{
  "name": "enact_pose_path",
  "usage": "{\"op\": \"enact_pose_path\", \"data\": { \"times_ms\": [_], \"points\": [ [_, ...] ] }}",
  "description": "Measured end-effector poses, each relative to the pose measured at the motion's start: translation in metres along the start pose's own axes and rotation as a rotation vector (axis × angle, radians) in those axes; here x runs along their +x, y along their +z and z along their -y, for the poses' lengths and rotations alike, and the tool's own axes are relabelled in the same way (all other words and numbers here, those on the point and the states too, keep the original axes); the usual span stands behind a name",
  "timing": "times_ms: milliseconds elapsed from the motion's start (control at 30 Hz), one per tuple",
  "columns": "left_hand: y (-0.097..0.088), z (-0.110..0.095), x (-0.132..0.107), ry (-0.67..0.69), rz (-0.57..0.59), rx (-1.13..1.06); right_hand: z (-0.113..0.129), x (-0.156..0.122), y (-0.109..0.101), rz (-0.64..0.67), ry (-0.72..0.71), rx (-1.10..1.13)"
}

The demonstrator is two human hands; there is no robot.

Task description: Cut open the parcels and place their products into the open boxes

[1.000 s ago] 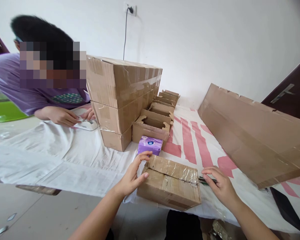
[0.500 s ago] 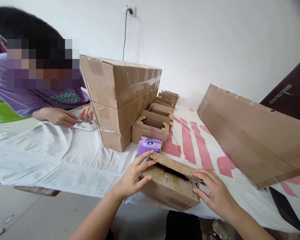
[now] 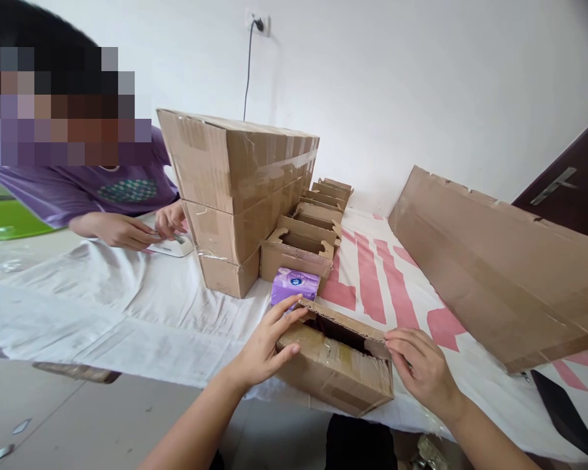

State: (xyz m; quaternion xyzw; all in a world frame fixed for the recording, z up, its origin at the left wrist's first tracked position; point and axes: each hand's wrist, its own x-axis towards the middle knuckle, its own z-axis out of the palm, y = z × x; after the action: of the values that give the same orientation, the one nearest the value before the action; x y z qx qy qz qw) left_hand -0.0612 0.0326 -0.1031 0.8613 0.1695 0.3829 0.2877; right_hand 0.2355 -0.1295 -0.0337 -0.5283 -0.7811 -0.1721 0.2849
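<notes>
A small taped cardboard box (image 3: pixel 334 371) lies at the near edge of the white and red cloth (image 3: pixel 127 313). Its far top flap (image 3: pixel 343 319) is lifted, showing a dark gap inside. My left hand (image 3: pixel 264 346) grips the box's left end, thumb on the side and fingers reaching up to the flap's left corner. My right hand (image 3: pixel 419 369) holds the right end, fingertips curled on the flap's right corner. A purple tissue pack (image 3: pixel 294 286) sits just behind the box.
A stack of three taped cartons (image 3: pixel 238 196) stands mid-table, with a row of open small boxes (image 3: pixel 306 238) beside it. A large flat cardboard sheet (image 3: pixel 500 261) leans at the right. Another person in a purple shirt (image 3: pixel 93 189) handles a white device (image 3: pixel 174 245) at the left.
The box's top was closed a second ago; now the far flap is raised and the gap has widened. My right hand moved in from beside the box onto its right corner.
</notes>
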Motion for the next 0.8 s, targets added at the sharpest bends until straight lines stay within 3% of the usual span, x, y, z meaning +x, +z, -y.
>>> {"op": "enact_pose_path", "data": {
  "times_ms": [800],
  "points": [
    [0.001, -0.002, 0.002, -0.007, -0.013, -0.023, -0.005, 0.012, 0.009, -0.033, 0.086, -0.002]
  ]
}}
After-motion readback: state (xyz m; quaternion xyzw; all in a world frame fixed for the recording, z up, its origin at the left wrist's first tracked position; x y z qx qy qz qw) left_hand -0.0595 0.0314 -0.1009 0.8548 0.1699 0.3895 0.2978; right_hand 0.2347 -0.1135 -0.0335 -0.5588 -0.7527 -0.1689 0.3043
